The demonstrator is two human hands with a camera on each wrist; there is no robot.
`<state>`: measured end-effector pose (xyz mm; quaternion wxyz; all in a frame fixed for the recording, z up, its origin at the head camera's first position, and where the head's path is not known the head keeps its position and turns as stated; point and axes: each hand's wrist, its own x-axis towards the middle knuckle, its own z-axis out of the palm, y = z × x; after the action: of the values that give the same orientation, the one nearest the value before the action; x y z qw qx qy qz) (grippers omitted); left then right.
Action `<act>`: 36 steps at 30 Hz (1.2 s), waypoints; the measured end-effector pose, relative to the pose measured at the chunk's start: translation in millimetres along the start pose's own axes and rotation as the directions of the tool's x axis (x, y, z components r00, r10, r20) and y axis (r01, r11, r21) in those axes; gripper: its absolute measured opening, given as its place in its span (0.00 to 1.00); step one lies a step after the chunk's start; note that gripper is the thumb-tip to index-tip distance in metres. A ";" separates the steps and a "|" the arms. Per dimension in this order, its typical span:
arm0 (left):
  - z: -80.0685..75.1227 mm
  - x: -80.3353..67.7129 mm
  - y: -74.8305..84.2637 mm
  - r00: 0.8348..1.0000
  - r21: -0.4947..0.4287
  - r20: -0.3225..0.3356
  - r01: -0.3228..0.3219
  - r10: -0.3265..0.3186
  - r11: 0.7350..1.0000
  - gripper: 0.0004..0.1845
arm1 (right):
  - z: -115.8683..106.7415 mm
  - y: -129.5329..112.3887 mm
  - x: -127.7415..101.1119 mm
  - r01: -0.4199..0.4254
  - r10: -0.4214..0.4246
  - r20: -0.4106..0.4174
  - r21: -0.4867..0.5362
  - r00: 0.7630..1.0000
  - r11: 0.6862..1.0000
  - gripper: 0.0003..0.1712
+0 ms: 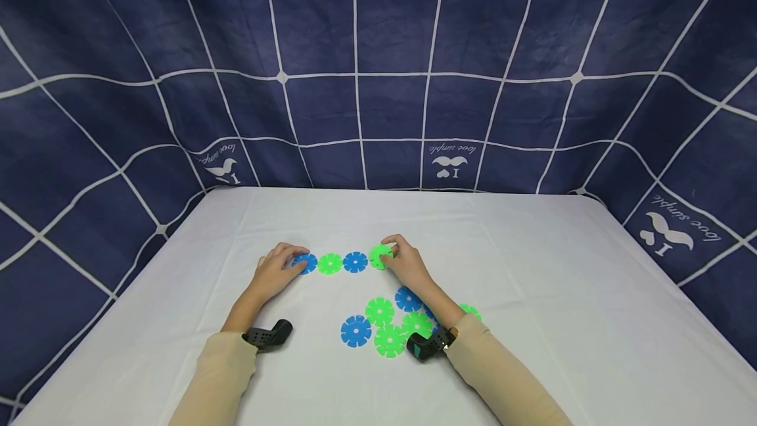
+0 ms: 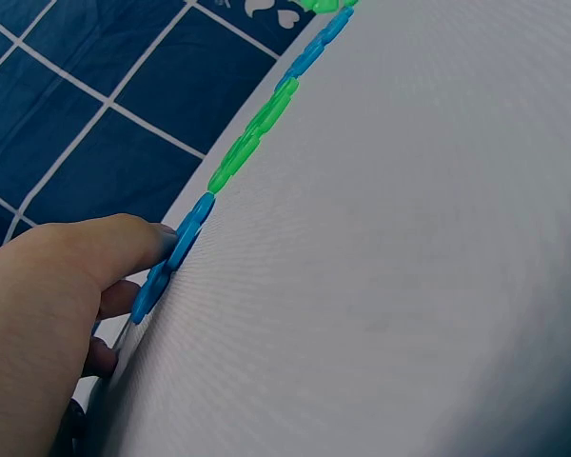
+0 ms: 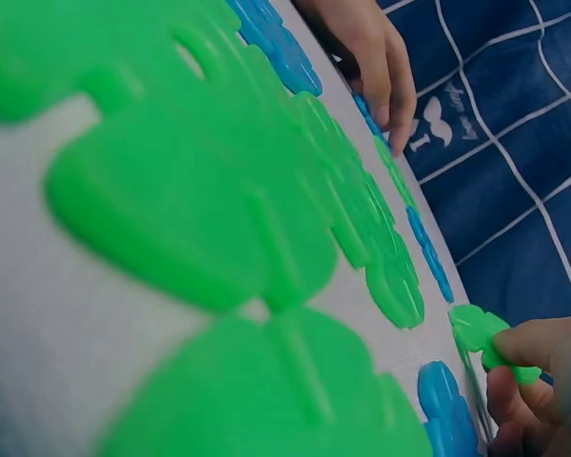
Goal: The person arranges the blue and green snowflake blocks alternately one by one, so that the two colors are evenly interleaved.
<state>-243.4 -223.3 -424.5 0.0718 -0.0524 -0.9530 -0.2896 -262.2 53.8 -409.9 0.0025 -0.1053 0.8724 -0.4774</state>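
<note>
A row of flat notched discs lies mid-table: blue [image 1: 305, 263], green [image 1: 329, 263], blue [image 1: 355, 261], green [image 1: 380, 256]. My left hand [image 1: 275, 273] rests its fingertips on the leftmost blue disc [image 2: 171, 257], pressing it to the white table [image 1: 532, 294]. My right hand [image 1: 405, 263] pinches the rightmost green disc [image 3: 485, 340], tilted up at the row's right end. A loose cluster of blue and green discs [image 1: 390, 324] lies nearer me, partly under my right forearm.
The white cloth covers the table, with a dark blue grid-patterned backdrop [image 1: 378, 71] behind and at both sides. Black wrist cameras [image 1: 267, 336] sit on both wrists. In the right wrist view, big green discs [image 3: 200, 209] fill the foreground.
</note>
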 end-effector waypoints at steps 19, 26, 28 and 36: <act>0.5 0.3 0.4 1.000 0.008 -0.005 0.000 0.000 1.000 0.18 | 0.4 4.8 -7.7 0.070 -0.070 0.011 -0.248 0.998 0.966 0.20; -0.1 -1.1 3.2 1.000 0.005 -0.004 0.003 -0.003 1.000 0.18 | 0.3 6.4 -8.2 0.126 -0.109 0.070 -0.332 0.992 0.935 0.21; -0.4 -1.3 3.5 1.000 0.010 -0.003 0.007 -0.007 1.000 0.18 | 0.4 5.6 -8.1 0.134 -0.116 0.074 -0.328 0.990 0.935 0.20; -0.3 -0.8 2.5 1.000 0.006 -0.003 0.013 -0.013 1.000 0.18 | 1.8 2.8 -8.5 0.147 -0.127 0.080 -0.353 0.989 0.924 0.21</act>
<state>-242.2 -221.4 -423.1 0.0713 -0.0458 -0.9540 -0.2874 -254.2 55.3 -414.1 -0.0258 -0.1781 0.9347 -0.3065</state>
